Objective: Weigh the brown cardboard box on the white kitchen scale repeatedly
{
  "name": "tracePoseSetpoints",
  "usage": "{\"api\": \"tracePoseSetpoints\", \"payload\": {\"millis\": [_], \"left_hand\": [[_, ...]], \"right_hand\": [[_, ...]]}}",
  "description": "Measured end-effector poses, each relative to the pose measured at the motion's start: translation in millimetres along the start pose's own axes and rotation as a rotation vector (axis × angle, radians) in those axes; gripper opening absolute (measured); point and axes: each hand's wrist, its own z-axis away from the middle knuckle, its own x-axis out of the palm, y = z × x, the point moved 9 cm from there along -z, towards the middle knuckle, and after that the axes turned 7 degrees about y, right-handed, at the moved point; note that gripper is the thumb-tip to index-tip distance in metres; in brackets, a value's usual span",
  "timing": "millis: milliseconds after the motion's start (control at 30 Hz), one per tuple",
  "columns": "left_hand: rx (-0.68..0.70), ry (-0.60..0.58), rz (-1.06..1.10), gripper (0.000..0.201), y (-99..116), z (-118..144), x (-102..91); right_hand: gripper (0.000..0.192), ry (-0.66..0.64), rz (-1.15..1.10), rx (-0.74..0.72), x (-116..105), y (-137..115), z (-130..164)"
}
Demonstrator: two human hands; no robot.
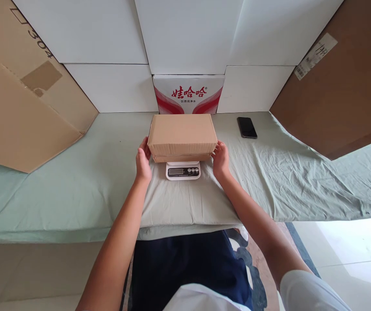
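Observation:
A closed brown cardboard box (182, 129) is between my two hands, over a small white kitchen scale (162, 167). My left hand (143, 160) grips the box's left side, its fingers partly hidden behind the edge. On the opposite side, my right hand (220, 160) holds the lower right corner with bent fingers. Only the front of the scale shows, with its grey display (175, 172) and round buttons; the display looks blank. The box covers the scale's platform, and I cannot tell whether its full weight rests there.
Behind the box stands a white and red carton (188, 93) against white panels (188, 34). A black phone (247, 127) lies right on the green cloth (107, 181). Large cardboard sheets flank both sides, one left (26, 108) and one right (344, 86).

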Motion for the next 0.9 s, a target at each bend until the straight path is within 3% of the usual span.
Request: {"api": "tracePoseSetpoints", "payload": {"millis": [300, 700, 900], "left_hand": [[-0.011, 0.01, -0.002, 0.094, -3.0, 0.6, -1.0], [0.075, -0.056, -0.042, 0.083, 9.0, 7.5, 5.6], [0.099, -0.072, -0.057, 0.081, 13.4, 10.0, 10.6]], "right_hand": [[0.039, -0.05, 0.071, -0.071, 3.1, -2.4, 3.4], [0.051, -0.235, 0.112, -0.239, 21.1, -21.5, 28.6], [0.047, -0.234, 0.154, -0.238, 23.3, -19.4, 30.0]]}}
